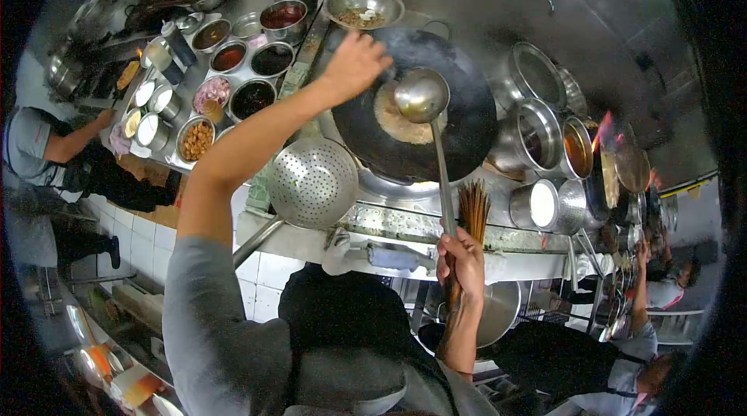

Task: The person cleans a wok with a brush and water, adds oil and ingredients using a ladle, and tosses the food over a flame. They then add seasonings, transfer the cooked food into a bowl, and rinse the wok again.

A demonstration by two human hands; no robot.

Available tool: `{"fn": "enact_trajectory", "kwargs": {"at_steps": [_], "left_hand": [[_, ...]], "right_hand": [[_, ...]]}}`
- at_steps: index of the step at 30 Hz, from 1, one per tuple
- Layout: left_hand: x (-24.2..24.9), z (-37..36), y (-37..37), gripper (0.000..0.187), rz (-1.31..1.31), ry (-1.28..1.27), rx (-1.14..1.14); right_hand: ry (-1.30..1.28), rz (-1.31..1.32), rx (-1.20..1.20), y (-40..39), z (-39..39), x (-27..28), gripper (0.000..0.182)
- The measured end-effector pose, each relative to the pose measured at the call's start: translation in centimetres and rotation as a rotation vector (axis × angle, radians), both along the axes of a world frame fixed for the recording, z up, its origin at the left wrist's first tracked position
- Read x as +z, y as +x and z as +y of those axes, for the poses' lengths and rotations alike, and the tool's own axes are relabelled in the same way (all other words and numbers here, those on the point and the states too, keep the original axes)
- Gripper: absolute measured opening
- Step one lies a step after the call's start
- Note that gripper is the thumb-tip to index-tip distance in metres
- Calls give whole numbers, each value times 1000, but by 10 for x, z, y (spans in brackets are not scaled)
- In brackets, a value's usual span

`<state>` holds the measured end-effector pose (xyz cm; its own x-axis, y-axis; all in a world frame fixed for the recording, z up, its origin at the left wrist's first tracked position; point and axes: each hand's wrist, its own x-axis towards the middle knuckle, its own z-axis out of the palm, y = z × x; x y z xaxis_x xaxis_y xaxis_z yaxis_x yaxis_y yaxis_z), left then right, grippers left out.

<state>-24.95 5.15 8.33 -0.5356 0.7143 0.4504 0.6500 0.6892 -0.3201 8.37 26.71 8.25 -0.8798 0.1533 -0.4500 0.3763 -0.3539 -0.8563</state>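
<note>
A long-handled ladle (422, 95) is gripped by my right hand (464, 260), low in the view. The ladle's bowl hangs over a dark wok (467, 124), above pale bubbling liquid (397, 120). My left hand (356, 64) is over the wok's upper left rim, fingers bent and pointing down; what they hold, if anything, is too small to tell. Just beyond that hand stands a metal bowl (364, 5) with chopped bits in it. Left of the wok rests a perforated strainer (313, 182).
Bowls of sauces and ingredients (253, 97) fill the left counter. A bamboo brush (474, 210) stands near my right hand. Metal pots (538, 132) and flames (603, 132) are at the right. Co-workers stand at far left (35, 143) and lower right (622, 369).
</note>
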Motion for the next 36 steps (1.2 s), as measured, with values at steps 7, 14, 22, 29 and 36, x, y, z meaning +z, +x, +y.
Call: {"fn": "enact_trajectory", "kwargs": {"at_steps": [7, 14, 22, 29, 36], "left_hand": [[-8, 28, 22, 35, -95, 73, 126], [-27, 41, 26, 38, -84, -41, 132], [-11, -32, 29, 56, -468, 850, 297], [-26, -174, -39, 55, -328, 863, 605], [-137, -289, -127, 43, -278, 737, 816]], "right_hand": [[-167, -1, 14, 2, 32, 6, 16], [-175, -41, 28, -2, 40, 4, 12], [194, 10, 58, -27, 36, -7, 18], [244, -11, 38, -36, 29, -13, 14], [536, 8, -53, -82, -11, -17, 10]]}}
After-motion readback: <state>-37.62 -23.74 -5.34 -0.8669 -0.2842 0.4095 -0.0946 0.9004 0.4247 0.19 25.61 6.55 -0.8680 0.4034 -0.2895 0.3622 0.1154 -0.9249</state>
